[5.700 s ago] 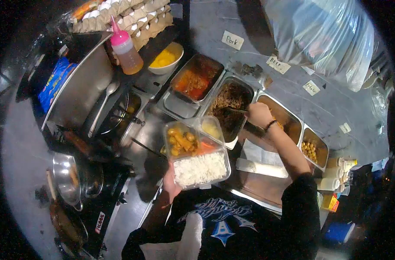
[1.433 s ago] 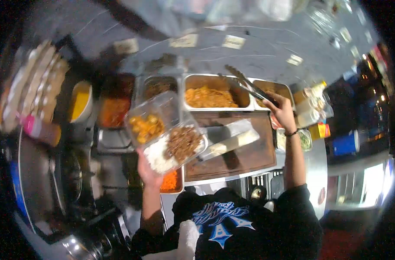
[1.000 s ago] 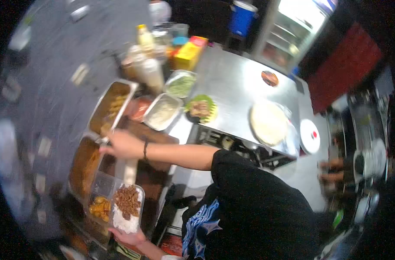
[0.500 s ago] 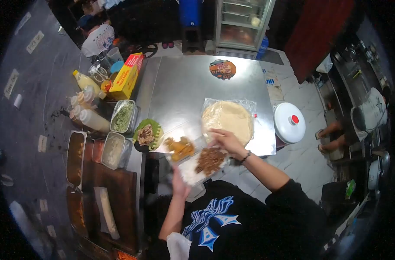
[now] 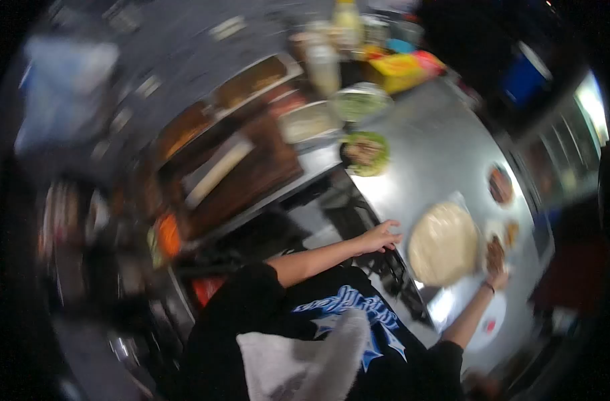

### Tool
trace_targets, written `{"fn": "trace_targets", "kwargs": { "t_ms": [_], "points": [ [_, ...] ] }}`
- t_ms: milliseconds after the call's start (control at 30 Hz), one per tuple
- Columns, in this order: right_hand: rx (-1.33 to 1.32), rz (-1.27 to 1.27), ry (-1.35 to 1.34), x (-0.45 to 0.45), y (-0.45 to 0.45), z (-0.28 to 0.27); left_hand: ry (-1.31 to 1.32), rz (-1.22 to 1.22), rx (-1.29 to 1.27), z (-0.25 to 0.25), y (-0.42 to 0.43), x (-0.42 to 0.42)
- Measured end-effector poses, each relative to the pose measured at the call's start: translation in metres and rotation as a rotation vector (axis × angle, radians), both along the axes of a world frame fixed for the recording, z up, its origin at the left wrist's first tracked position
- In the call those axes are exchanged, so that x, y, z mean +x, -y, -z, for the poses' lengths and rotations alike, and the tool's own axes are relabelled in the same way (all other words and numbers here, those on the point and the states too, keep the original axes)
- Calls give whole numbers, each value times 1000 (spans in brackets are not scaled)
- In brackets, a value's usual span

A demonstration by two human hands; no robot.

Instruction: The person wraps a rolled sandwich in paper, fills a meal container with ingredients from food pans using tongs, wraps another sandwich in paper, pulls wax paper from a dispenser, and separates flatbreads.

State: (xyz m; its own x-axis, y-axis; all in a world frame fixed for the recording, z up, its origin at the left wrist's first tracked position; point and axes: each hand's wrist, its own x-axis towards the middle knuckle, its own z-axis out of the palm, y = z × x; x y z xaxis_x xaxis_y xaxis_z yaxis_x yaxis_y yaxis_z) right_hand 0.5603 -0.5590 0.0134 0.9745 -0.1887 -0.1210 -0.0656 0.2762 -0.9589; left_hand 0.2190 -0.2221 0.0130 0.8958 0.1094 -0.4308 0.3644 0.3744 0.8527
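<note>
My right hand (image 5: 498, 281) holds the near end of a food tray (image 5: 495, 228) at the right of the steel table. Brown shredded meat (image 5: 495, 255) and a yellowish-brown food (image 5: 512, 232) lie in it; blur hides their detail. My left hand (image 5: 380, 238) hangs in front of the table edge, holding nothing, its fingers apart. Between my hands sits a stack of pale flatbreads (image 5: 444, 244) in clear plastic. Farther back is a green plate (image 5: 378, 168) with chopped meat on it.
A wooden board (image 5: 265, 157) bears a long pale roll (image 5: 218, 171). Behind it stand food pans (image 5: 251, 79), a tub of chopped greens (image 5: 360, 105), squeeze bottles (image 5: 322, 63) and a yellow box (image 5: 400, 71). A white lid (image 5: 495, 309) with a red knob is at lower right.
My left hand has let go of the food tray. My right hand has carried the tray past the flatbreads to the table's right side. The view has swung round and is blurred.
</note>
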Motion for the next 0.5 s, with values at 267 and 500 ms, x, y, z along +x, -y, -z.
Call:
{"fn": "trace_targets", "kwargs": {
  "t_ms": [267,500],
  "points": [
    [1969,96,-512,169,22,-15,-217,-896,433,17,6,-106],
    [-685,208,317,202,-61,46,-622,-1172,1048,1,4,-187]
  ]
}}
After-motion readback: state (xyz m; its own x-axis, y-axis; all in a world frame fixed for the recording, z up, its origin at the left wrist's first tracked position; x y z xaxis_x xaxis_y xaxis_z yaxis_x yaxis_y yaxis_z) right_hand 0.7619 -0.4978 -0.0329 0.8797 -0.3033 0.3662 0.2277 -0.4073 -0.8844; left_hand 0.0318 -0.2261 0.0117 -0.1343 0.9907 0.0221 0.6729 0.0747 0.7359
